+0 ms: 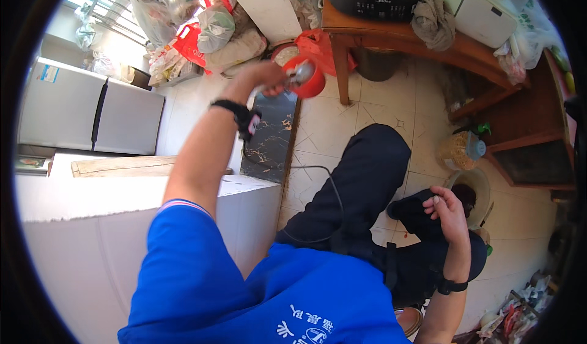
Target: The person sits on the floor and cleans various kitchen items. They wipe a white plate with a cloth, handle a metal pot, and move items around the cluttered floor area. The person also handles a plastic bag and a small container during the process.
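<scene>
My left hand is stretched far forward and blurred by motion. It grips a shiny metal utensil, whose exact kind is unclear, at the mouth of a red plastic container. Whether the fingers also touch the container cannot be made out. My right hand hovers by my right knee with loosely bent fingers and nothing in it. Below and beyond that hand, a pale basin with something dark inside stands on the floor. A knife is beside the basin's rim.
A wooden table bears a black Midea appliance and a grey cloth. On the tiled floor stands a clear plastic jar of grain-like contents. A dark marble threshold, a white ledge and a refrigerator lie leftward.
</scene>
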Demonstrator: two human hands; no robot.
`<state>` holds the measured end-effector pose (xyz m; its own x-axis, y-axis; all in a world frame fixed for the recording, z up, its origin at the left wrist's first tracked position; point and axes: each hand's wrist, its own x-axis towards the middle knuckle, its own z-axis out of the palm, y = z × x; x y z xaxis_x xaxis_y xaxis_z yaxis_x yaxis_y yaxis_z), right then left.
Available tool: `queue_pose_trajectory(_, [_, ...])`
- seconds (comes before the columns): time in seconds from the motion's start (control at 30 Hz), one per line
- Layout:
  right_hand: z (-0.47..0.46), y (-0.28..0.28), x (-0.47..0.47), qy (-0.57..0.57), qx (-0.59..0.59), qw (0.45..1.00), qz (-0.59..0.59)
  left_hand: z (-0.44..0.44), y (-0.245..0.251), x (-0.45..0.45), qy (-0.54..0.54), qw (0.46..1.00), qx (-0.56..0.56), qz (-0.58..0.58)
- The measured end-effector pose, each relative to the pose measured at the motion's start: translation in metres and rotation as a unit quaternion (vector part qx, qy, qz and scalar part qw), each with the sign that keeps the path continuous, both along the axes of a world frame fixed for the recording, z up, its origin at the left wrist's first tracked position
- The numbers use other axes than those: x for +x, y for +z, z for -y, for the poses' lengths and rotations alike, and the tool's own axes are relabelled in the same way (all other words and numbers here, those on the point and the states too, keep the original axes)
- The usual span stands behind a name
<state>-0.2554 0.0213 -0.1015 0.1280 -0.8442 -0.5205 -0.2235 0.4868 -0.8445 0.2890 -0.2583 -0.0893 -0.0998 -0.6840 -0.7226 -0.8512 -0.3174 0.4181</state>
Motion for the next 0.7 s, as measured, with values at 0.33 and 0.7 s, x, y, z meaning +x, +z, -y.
queue_pose_trajectory(0.33, [0.025,-0.038,0.008,-0.022,0.094,0.995,-0.033,-0.152,-0.293,0.094,0.48,0.877,0.031,-0.019])
queue_pose_trajectory(0.7, [0.057,-0.061,0.02,-0.013,0.151,0.983,-0.105,-0.198,-0.418,0.182,0.447,0.888,0.058,0.09])
